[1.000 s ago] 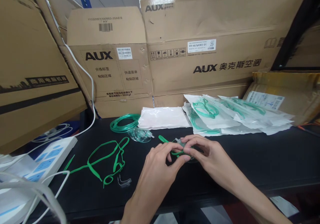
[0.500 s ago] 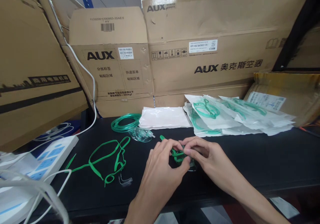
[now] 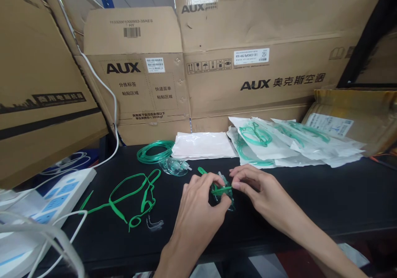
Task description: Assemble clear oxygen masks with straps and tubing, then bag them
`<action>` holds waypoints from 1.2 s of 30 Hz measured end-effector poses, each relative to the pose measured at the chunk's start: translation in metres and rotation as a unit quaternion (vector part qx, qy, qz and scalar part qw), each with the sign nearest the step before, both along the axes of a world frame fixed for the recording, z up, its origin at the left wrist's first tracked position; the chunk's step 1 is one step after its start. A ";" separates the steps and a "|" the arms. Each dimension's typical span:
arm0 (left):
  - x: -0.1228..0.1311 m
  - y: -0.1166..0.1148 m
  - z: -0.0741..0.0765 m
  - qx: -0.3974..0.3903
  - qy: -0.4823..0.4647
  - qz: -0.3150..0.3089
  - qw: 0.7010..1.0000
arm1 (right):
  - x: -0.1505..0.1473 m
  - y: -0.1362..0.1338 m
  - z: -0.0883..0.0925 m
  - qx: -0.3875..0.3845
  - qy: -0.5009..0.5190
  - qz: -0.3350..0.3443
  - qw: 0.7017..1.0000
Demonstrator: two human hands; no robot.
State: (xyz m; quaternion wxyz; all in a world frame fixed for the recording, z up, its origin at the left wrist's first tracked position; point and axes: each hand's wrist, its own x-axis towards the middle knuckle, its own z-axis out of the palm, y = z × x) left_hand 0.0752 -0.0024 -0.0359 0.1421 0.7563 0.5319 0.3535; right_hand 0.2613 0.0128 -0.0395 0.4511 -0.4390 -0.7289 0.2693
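Observation:
My left hand (image 3: 198,207) and my right hand (image 3: 257,189) meet over the black table (image 3: 310,203), both pinching a small clear plastic mask piece with a green elastic strap (image 3: 222,189) wound on it. The left fingers grip its left side and the right fingertips pinch the strap at its right. A loose green strap (image 3: 133,195) lies tangled to the left, with a small clear clip (image 3: 154,223) beside it. A coil of green tubing (image 3: 155,151) and a clear mask (image 3: 175,166) lie just behind.
Large AUX cardboard boxes (image 3: 248,50) wall off the back and left. A flat white pouch (image 3: 203,145) and several sealed bags with green tubing (image 3: 288,143) lie at the back right. A white power strip (image 3: 56,199) with cables sits at the left edge.
The hands have drawn slightly apart, exposing the mask piece and green strap between them. The right fingers have shifted to the strap's right end.

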 end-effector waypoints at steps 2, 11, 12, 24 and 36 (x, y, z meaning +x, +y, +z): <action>-0.001 0.000 0.001 0.001 0.001 -0.001 1.000 | 0.007 0.002 0.003 0.000 -0.022 -0.004 1.000; -0.009 0.004 0.003 0.015 0.033 0.011 0.999 | 0.033 0.002 0.018 -0.051 -0.017 -0.027 0.998; -0.008 0.004 0.003 0.017 0.038 0.011 0.999 | 0.032 0.002 0.019 -0.059 -0.012 -0.022 0.998; -0.011 0.002 0.007 0.010 0.057 0.011 0.998 | 0.039 -0.004 0.033 -0.014 0.074 -0.089 0.993; -0.008 0.006 0.005 -0.011 -0.025 0.047 0.999 | 0.003 -0.012 0.021 -0.083 0.082 -0.016 0.993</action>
